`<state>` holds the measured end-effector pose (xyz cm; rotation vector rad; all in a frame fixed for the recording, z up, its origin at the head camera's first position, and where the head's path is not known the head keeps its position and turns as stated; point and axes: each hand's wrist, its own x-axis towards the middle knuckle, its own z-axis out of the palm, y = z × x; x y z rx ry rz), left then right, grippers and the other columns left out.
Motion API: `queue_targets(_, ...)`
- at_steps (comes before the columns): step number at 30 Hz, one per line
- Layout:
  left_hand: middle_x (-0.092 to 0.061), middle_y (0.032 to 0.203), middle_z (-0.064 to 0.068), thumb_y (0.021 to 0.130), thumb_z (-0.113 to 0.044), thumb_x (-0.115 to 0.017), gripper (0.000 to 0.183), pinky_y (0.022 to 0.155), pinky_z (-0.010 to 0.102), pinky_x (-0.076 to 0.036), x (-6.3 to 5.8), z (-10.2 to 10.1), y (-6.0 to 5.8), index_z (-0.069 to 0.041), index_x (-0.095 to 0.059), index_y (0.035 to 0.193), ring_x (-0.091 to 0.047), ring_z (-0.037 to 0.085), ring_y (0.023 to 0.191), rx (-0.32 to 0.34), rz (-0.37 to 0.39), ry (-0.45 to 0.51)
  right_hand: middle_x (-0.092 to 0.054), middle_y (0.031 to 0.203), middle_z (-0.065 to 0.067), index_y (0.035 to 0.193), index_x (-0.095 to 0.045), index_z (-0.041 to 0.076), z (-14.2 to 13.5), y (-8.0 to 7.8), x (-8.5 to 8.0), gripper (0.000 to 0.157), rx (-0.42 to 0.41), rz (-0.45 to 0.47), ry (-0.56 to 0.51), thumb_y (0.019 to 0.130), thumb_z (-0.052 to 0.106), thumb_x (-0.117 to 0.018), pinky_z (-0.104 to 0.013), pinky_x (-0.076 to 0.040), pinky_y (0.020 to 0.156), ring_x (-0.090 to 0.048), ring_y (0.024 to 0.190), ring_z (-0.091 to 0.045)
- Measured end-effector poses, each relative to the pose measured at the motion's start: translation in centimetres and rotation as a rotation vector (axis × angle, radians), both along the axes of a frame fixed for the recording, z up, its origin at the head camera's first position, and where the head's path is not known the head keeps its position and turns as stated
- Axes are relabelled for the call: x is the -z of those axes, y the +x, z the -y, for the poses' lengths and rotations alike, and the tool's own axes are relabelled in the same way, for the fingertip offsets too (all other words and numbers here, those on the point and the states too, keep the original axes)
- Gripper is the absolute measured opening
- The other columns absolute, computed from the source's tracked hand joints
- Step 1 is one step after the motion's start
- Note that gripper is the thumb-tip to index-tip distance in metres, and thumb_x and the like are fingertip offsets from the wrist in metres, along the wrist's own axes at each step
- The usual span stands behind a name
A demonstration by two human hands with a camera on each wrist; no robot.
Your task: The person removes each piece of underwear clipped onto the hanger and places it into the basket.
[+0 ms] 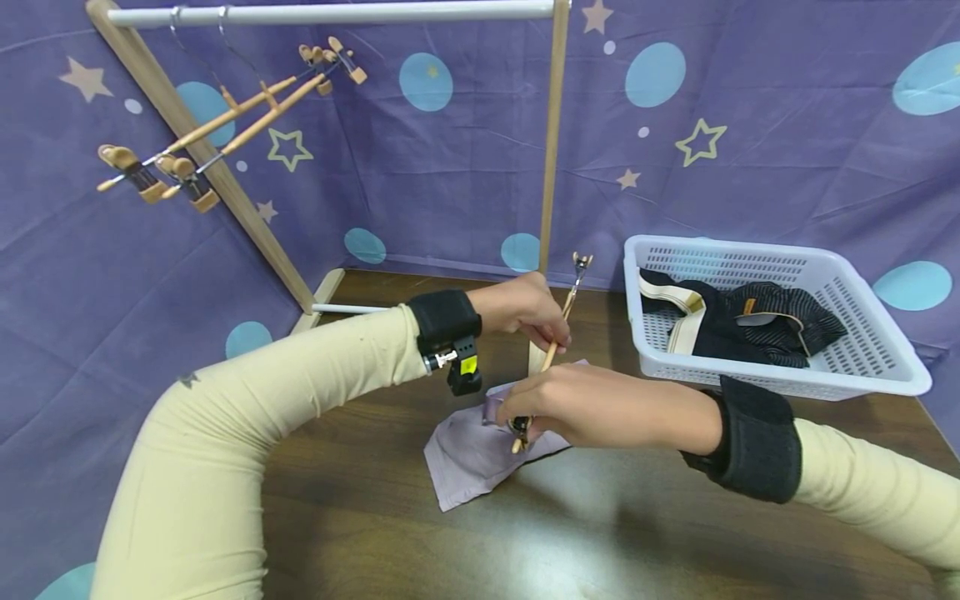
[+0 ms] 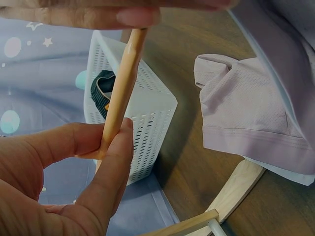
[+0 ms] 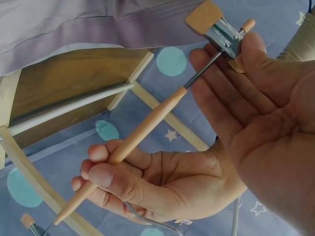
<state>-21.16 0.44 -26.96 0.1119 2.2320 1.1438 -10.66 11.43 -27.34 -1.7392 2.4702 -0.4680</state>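
Observation:
My left hand (image 1: 534, 310) pinches the wooden bar of a clip hanger (image 3: 152, 120) between thumb and fingers, and the bar slants over the table. At the hanger's near end, my right hand (image 1: 577, 404) grips the wood-tipped metal clip (image 3: 224, 37) with thumb and fingers. That clip's tip meets the band edge of a lavender cloth garment (image 1: 468, 454). The garment partly hangs from there and partly spreads on the table. In the head view my right hand covers much of this clip. The second clip (image 1: 581, 262) at the far end carries nothing.
A white perforated basket (image 1: 776, 379) with dark garments (image 1: 787, 321) inside stands at the right. At the left rises a wooden rack with a white rail (image 1: 337, 12); two clip hangers (image 1: 255, 108) hang from it. A patterned purple cloth (image 1: 465, 183) encloses the brown table (image 1: 360, 517).

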Motion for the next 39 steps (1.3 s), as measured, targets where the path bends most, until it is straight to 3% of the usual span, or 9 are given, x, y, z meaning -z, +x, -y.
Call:
queue_targets(10, -0.064, 0.049, 0.007, 0.073, 0.012, -0.072, 0.005, 0.044, 0.018, -0.057, 0.22, -0.18, 0.00, 0.012, -0.070, 0.078, -0.063, 0.013, 0.047, 0.000, 0.010, -0.009, -0.074, 0.083, 0.005, 0.094, -0.072, 0.012, 0.10, -0.29, 0.19, 0.022, -0.047, -0.042, -0.075, 0.077, -0.002, -0.072, -0.023, -0.059, 0.063, -0.059, 0.073, -0.002)
queue_targets(16, -0.064, 0.054, 0.007, 0.073, 0.012, -0.071, 0.004, 0.044, 0.017, -0.057, 0.26, -0.40, 0.23, 0.012, -0.070, 0.077, -0.063, 0.013, 0.048, -0.006, -0.005, -0.023, -0.076, 0.084, 0.003, 0.092, -0.072, 0.008, 0.11, -0.50, 0.52, 0.022, -0.080, -0.064, -0.137, 0.075, -0.005, -0.072, -0.024, -0.061, 0.065, -0.064, 0.076, -0.003)
queue_targets(23, -0.063, 0.058, 0.006, 0.073, 0.010, -0.071, 0.015, 0.047, 0.015, -0.058, 0.12, -0.58, 0.52, 0.013, -0.073, 0.088, -0.064, 0.012, 0.049, -0.005, -0.023, -0.058, -0.073, 0.075, 0.005, 0.081, -0.068, 0.009, 0.16, -0.70, 0.70, 0.017, -0.123, -0.134, -0.160, 0.073, -0.006, -0.071, -0.021, -0.055, 0.054, -0.059, 0.068, -0.001)
queue_targets(32, -0.060, 0.056, 0.007, 0.073, 0.011, -0.071, 0.004, 0.043, 0.015, -0.057, -0.06, -0.71, 0.46, 0.009, -0.068, 0.075, -0.062, 0.012, 0.047, -0.008, -0.017, -0.041, -0.072, 0.072, 0.007, 0.073, -0.061, 0.010, 0.31, -0.73, 0.87, 0.022, -0.156, -0.231, -0.194, 0.068, -0.010, -0.067, -0.020, -0.053, 0.049, -0.060, 0.066, 0.000)
queue_targets(39, -0.065, 0.060, 0.007, 0.074, 0.009, -0.071, 0.010, 0.062, 0.024, -0.064, -0.45, -0.85, 0.54, 0.010, -0.071, 0.084, -0.066, 0.015, 0.054, 0.001, -0.020, -0.087, -0.073, 0.072, 0.006, 0.077, -0.066, 0.009, 0.33, -0.76, 0.95, 0.027, -0.153, -0.239, -0.228, 0.064, -0.015, -0.063, -0.022, -0.055, 0.051, -0.063, 0.067, 0.000)
